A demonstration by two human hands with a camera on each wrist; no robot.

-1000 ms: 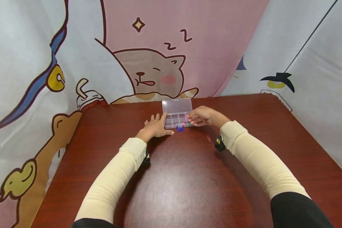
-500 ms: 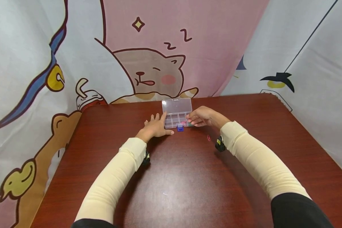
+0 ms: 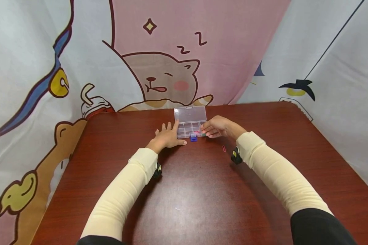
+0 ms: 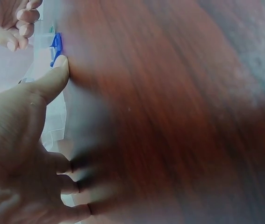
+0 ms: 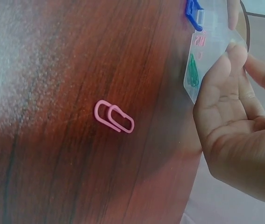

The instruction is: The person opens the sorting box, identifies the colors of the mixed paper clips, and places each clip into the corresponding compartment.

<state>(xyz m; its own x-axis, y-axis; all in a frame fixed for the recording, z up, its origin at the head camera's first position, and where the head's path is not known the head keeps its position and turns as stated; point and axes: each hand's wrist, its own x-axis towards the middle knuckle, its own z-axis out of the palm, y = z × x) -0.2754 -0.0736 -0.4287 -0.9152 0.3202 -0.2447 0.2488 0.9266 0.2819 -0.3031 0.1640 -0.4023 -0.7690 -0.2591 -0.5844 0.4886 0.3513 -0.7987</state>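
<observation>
A clear plastic compartment box (image 3: 187,130) stands at the far middle of the table, its lid (image 3: 190,114) raised behind it. My left hand (image 3: 167,136) lies spread at the box's left end, the thumb reaching along the front toward the blue latch (image 4: 57,48). Over the right end, my right hand (image 3: 217,126) has its fingers curled with the tips together at the compartments; I cannot tell whether something is between them. Pink pieces (image 3: 197,132) and green pieces (image 5: 193,71) show inside the box. A pink paper clip (image 5: 114,116) lies on the table below my right hand.
The brown wooden table (image 3: 184,190) extends on all sides of the box. A cartoon-printed cloth (image 3: 227,61) hangs behind its far edge and along both sides.
A pink piece seen at my right fingertips one second ago no longer shows there. The right hand has shifted very slightly; the left hand and box stay in place.
</observation>
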